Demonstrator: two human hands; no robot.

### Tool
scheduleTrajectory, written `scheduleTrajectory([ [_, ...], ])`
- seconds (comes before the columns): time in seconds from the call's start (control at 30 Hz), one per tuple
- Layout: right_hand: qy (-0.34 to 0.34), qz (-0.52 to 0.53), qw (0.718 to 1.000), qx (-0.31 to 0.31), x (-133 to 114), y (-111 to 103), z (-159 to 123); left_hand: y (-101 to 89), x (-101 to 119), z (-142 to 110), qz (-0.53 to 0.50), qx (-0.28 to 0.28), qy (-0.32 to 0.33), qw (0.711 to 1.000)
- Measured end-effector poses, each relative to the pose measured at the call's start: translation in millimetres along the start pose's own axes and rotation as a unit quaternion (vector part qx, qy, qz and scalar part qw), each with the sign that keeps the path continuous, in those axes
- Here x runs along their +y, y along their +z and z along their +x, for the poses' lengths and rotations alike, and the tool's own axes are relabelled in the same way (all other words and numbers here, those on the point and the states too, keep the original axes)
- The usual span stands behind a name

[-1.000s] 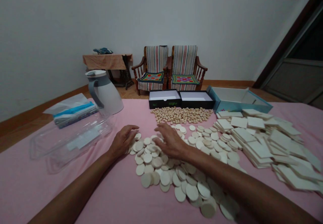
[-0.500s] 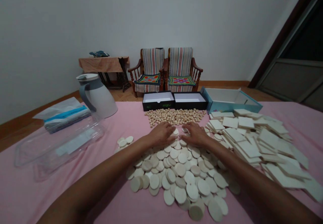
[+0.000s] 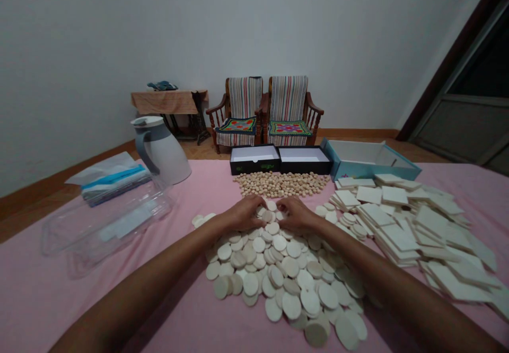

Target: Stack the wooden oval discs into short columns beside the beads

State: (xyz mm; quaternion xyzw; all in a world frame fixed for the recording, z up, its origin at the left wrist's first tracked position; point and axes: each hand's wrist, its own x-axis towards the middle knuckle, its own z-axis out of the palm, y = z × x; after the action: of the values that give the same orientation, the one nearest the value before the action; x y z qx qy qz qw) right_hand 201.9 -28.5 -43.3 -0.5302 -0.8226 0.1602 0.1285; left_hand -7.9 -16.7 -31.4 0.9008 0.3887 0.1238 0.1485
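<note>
A large heap of pale round wooden discs [image 3: 292,265] spreads across the near middle of the pink cloth. At its far edge, my left hand [image 3: 248,212] has its fingers curled down against some discs, its thumb side facing right. My right hand [image 3: 295,213] mirrors it, fingers bent around discs on the other side. Between the two hands a few discs [image 3: 268,215] show. How firmly the fingertips grip is partly hidden. Just beyond the hands lies a band of small light-brown wooden beads [image 3: 282,183].
Square wooden tiles [image 3: 397,231] are piled at the right. Behind stand two black boxes [image 3: 254,167] [image 3: 305,167] and a blue box [image 3: 374,170]. At the left are a white-grey jug [image 3: 169,154], a tissue pack [image 3: 115,178] and clear plastic trays [image 3: 119,226]. Two armchairs stand beyond the table.
My hands have drawn slightly back toward me, and their fingers have curled in around discs. More discs now show between them. The view has shifted a little to the left.
</note>
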Motion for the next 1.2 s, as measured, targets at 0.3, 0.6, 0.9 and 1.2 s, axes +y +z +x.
scheduleTrajectory([
  [0.3,0.023,0.028,0.997,-0.062,-46,3,14,1.2,-24,-8,-0.044,-0.01,-0.058,0.997],
  [0.6,0.044,0.069,0.995,-0.049,-88,22,24,-13.7,-31,-33,-0.042,0.004,-0.076,0.996],
  [0.9,0.028,0.156,0.986,-0.062,-147,34,41,-56.0,-63,-82,-0.067,-0.026,-0.134,0.988],
  [1.2,-0.082,0.145,0.981,0.1,-81,1,-5,-67.2,-53,-89,0.045,0.109,-0.127,0.985],
])
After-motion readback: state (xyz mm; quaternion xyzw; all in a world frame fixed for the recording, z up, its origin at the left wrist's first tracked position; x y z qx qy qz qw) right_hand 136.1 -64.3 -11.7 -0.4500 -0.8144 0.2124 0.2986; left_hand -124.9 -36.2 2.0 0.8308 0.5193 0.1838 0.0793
